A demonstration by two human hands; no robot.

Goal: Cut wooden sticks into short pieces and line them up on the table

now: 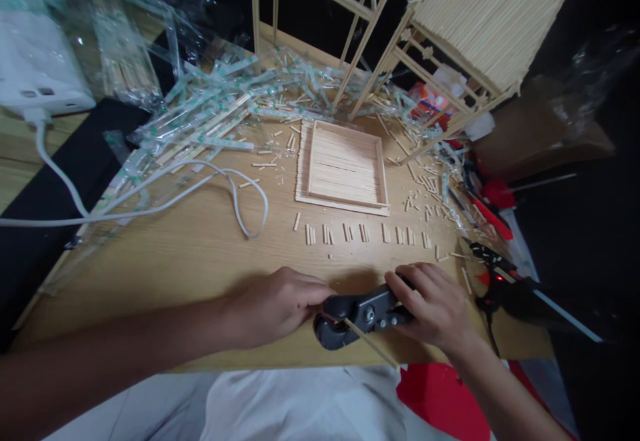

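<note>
My right hand (435, 301) is closed around the handles of a black hand cutter (367, 311) with rounded jaws and bolts at its pivot. A thin wooden stick (373, 344) runs through the jaws and slants down to the right, past the table's near edge. At the left of the jaws, my left hand (285, 308) is closed in a pinch by the stick's other end; the fingertips are partly hidden. Beyond the hands, short cut stick pieces (364, 232) lie in a row of small groups. Behind them sits a shallow square stick tray (345, 204) with a raised rim.
Two stick-built structures with slatted tops (490, 14) stand at the back. Plastic wrappers (215, 101) and offcuts are heaped behind the tray. A white cable (150, 209) loops across the left. On the right rests a black glue gun (500, 288) with a lit red light.
</note>
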